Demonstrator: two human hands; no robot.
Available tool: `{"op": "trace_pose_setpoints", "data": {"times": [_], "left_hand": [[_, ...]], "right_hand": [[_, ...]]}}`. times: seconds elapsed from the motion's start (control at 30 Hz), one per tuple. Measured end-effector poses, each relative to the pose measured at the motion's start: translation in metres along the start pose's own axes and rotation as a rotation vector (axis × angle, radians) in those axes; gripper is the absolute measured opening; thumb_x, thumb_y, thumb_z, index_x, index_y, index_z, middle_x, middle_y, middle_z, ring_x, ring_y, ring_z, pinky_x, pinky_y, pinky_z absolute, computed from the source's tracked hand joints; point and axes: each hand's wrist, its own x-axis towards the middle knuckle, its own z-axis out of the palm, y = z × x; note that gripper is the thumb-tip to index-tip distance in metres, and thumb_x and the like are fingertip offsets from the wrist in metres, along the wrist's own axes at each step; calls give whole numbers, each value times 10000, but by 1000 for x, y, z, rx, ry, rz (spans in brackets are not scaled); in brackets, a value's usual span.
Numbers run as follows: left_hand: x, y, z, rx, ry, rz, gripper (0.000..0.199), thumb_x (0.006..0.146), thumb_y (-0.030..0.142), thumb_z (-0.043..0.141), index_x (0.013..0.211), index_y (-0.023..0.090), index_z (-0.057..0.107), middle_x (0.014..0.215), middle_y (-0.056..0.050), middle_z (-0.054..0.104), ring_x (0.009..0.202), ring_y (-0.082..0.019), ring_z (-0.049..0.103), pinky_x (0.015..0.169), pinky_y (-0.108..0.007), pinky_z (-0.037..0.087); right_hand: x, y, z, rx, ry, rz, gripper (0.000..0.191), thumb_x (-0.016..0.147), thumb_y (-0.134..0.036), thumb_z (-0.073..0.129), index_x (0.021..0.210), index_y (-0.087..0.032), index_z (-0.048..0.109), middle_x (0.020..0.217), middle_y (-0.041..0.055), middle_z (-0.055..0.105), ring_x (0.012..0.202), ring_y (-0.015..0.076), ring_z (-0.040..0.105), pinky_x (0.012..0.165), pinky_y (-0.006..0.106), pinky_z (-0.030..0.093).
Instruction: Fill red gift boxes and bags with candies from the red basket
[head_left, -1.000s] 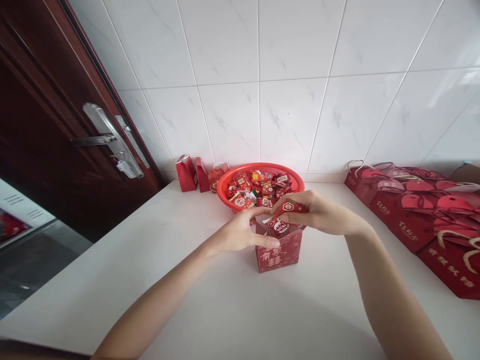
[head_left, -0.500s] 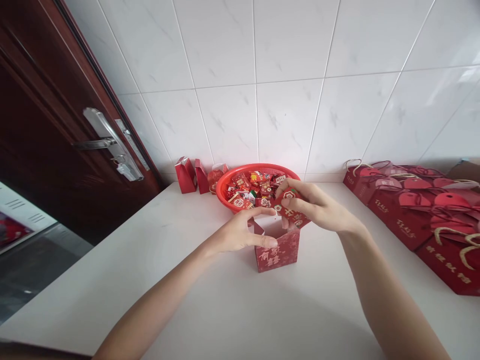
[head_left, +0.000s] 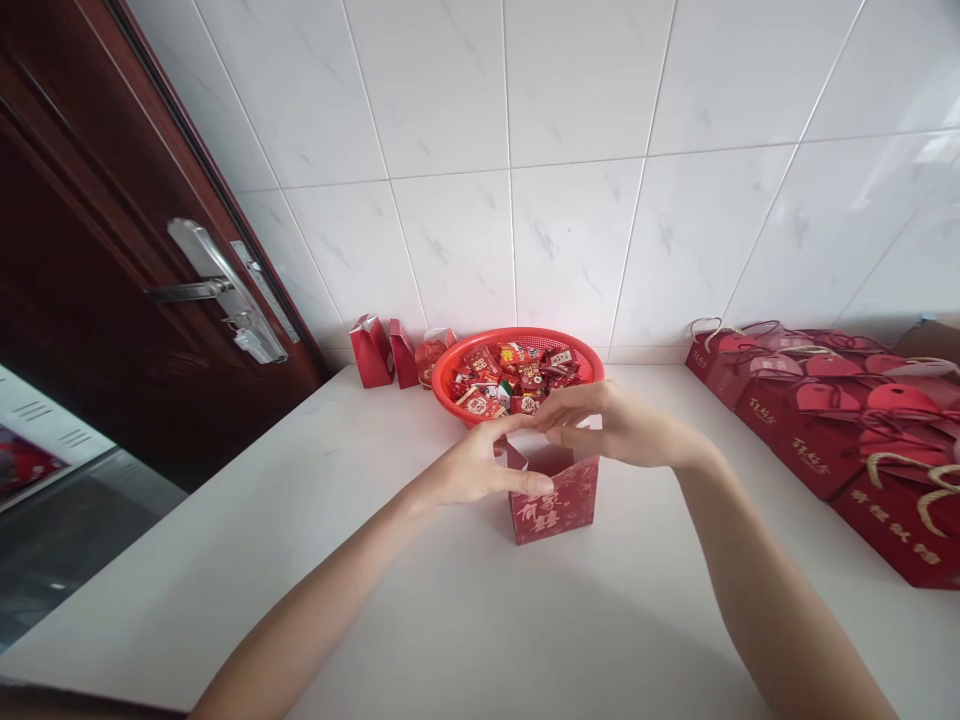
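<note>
A red patterned paper box [head_left: 559,505] stands upright on the white table, its top open. My left hand [head_left: 480,468] grips the box at its left side, thumb on the front face and fingers over the back edge. Over the box's opening is my right hand [head_left: 619,428], fingers bent down toward the inside; what they hold, if anything, is hidden. Just behind the box, a red plastic basket [head_left: 444,385] holds several red wrapped sweets [head_left: 529,376].
Small red boxes [head_left: 372,352] stand against the tiled wall, left of the basket. Several dark red boxes with cord handles [head_left: 817,440] fill the table's right side. A brown door [head_left: 97,230] with a metal handle [head_left: 217,288] is at the left.
My right hand has moved left and tipped down over the box's opening. The red flowered packet it held is no longer visible. My left hand has stayed on the box.
</note>
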Motion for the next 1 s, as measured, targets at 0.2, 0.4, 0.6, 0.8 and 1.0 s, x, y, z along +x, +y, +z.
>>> {"op": "trace_pose_setpoints", "data": {"times": [0.2, 0.4, 0.6, 0.8, 1.0], "left_hand": [[-1, -1, 1, 69, 66, -45, 676, 717, 424, 866, 1344, 300, 646, 1432, -54, 616, 1087, -263, 679, 985, -419, 538], [-10, -10, 5, 224, 209, 264, 567, 934, 467, 649, 1458, 277, 547, 1525, -59, 543, 1449, -289, 452, 1204, -431, 381], [-12, -33, 8, 294, 271, 300, 802, 837, 488, 758, 1530, 249, 432, 1571, -109, 479, 1476, -302, 414, 1214, -415, 366], [7, -49, 14, 97, 387, 304, 502, 889, 490, 661, 1296, 197, 634, 1362, -108, 666, 1115, -257, 697, 972, -374, 571], [22, -55, 15, 200, 443, 458, 324, 911, 439, 638, 1083, 187, 748, 1161, -104, 759, 1118, -252, 690, 1032, -391, 524]], "right_hand": [[-11, -8, -18, 11, 189, 43, 247, 937, -426, 642, 1029, -216, 735, 1028, 71, 759, 958, 237, 723, 879, 389, 583], [-22, 14, -23, 29, 260, 86, 517, 855, -537, 726, 1259, -222, 657, 1263, 130, 687, 1145, 287, 664, 973, 480, 568], [-36, 55, 8, 185, 109, 155, 611, 813, -514, 770, 1333, -239, 606, 1351, 130, 640, 1131, 276, 673, 1000, 490, 548], [-42, 63, 36, 262, 287, 168, 379, 887, -560, 665, 900, -181, 688, 923, 74, 720, 916, 228, 664, 882, 410, 541], [-45, 50, 47, 303, 403, 200, 481, 897, -642, 602, 966, -176, 696, 950, 77, 709, 900, 215, 633, 868, 391, 527]]}}
